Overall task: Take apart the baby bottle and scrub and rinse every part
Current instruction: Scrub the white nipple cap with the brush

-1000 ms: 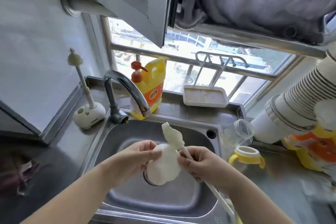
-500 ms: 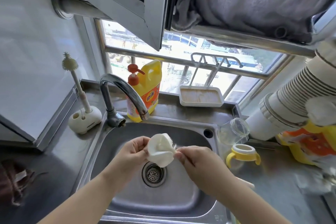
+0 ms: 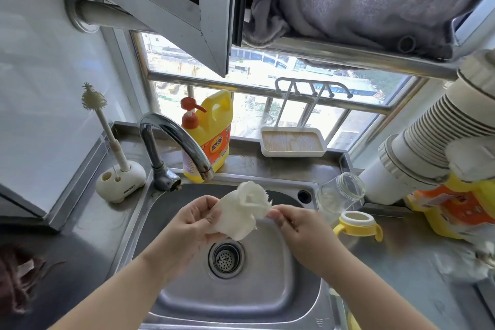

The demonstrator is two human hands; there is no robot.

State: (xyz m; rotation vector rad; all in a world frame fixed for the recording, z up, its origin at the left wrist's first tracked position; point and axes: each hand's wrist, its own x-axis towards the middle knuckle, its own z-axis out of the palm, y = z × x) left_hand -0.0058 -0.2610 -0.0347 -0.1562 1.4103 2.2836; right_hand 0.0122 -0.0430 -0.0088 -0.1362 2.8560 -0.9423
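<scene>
Brush head (image 3: 255,197) risen above cap (image 3: 233,218); left hand (image 3: 194,225) grips cap, right hand (image 3: 297,225) pinches brush.

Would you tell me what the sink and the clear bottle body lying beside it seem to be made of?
The sink looks like brushed stainless steel: grey, with soft streaky reflections. The bottle body is transparent with bright rim glints, so glass or clear hard plastic; the picture cannot settle which.

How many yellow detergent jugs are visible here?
2: yellow detergent jug on the ledge behind the faucet; another jug at far right, partly hidden by stacked cups.
</scene>
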